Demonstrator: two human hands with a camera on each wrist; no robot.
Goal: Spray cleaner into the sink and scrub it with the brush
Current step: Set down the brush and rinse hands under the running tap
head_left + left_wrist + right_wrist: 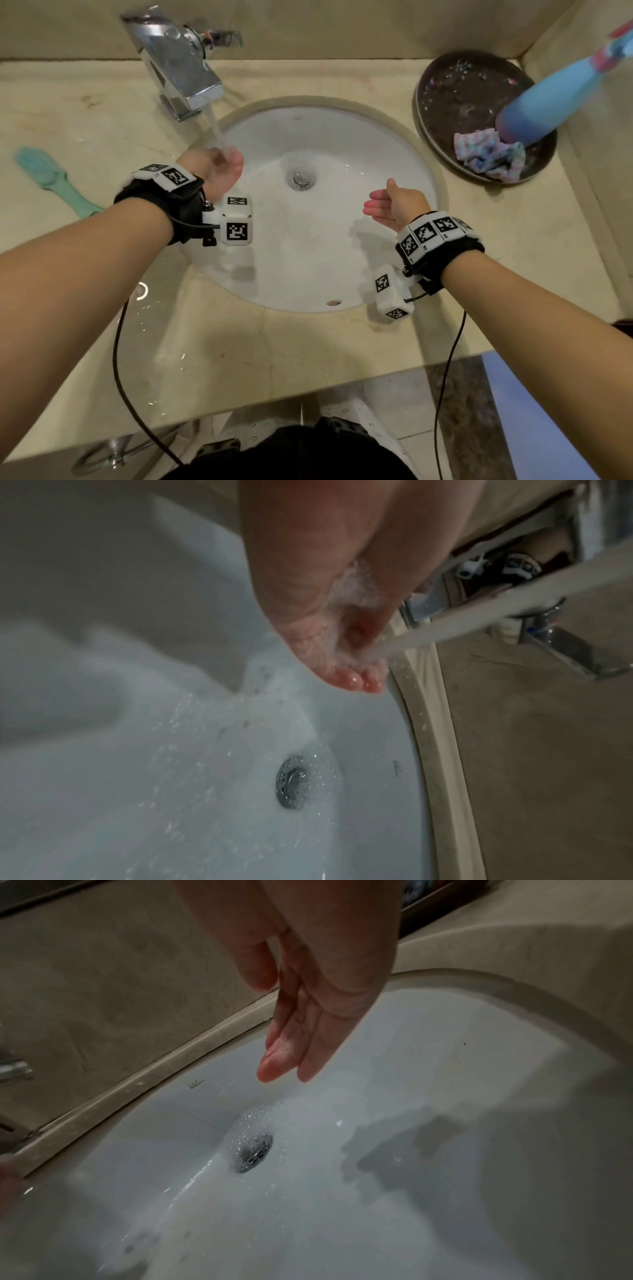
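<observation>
A round white sink (342,274) is set into a beige counter, with water running from the chrome faucet (178,65). My left hand (224,168) is cupped under the stream at the sink's left rim and holds nothing; water runs over its palm (346,642). My right hand (387,205) hovers over the sink's right side with straight fingers (294,1047), empty. The teal scrub brush (51,178) lies on the counter at the far left. The blue spray bottle (555,99) stands in a dark round tray (445,130) at the back right.
A multicoloured cloth (489,154) lies in the tray beside the bottle. The metal drain (302,178) sits at the sink's centre, wet with droplets. Water pools on the counter at the front left (144,291). A wall corner rises behind the tray.
</observation>
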